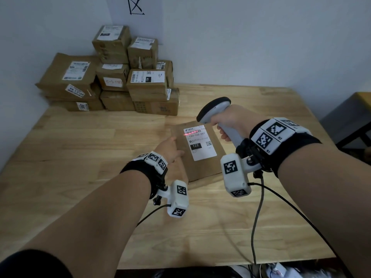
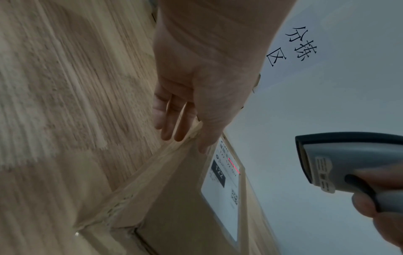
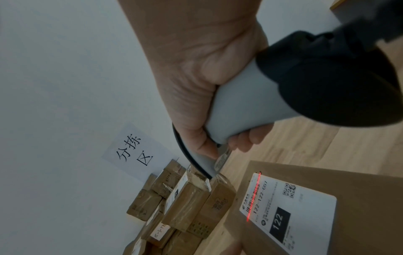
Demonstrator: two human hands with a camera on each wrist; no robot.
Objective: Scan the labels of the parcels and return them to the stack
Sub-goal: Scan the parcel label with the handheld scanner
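Note:
A flat brown parcel [image 1: 202,163] lies in the middle of the wooden table, its white label [image 1: 199,142] marked 122 facing up. My left hand [image 1: 170,148] rests against the parcel's left edge. In the left wrist view the fingers [image 2: 167,124] lie straight along the parcel's [image 2: 174,215] side and the thumb sits on its top. My right hand [image 1: 230,122] grips a grey handheld scanner [image 1: 215,108] above the parcel's right side. A red scan line crosses the barcode on the label [image 3: 290,207]. The stack of parcels [image 1: 112,77] stands at the back left corner.
A paper sign [image 3: 135,151] with black characters hangs on the wall above the stack [image 3: 181,207]. Cables [image 1: 259,217] hang from the wrist cameras over the table [image 1: 80,147] near its front edge. A dark stool with a yellow top [image 1: 357,117] stands past the right edge.

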